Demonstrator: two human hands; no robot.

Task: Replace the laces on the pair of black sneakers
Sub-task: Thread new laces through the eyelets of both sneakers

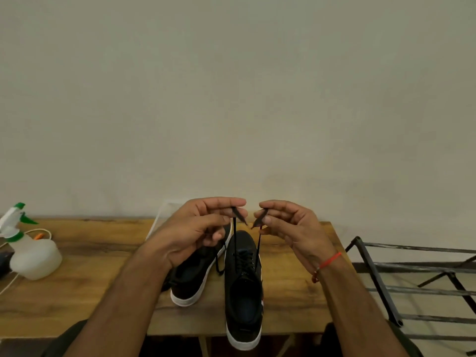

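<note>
Both hands are pulling the lace ends up from the nearer shoe.

The left hand (pixel 206 228) and the right hand (pixel 288 225) are each pinching one end of the black lace (pixel 235 235) in a tight grip, holding it up above the sneaker (pixel 243 287) standing on the table (pixel 77 292). The other sneaker (pixel 198 271) is lying just beside it. It looks like the lacing step is nearly done on this shoe; next, the ends likely need evening out and tying. I am not seeing any brand or words to read.
</note>
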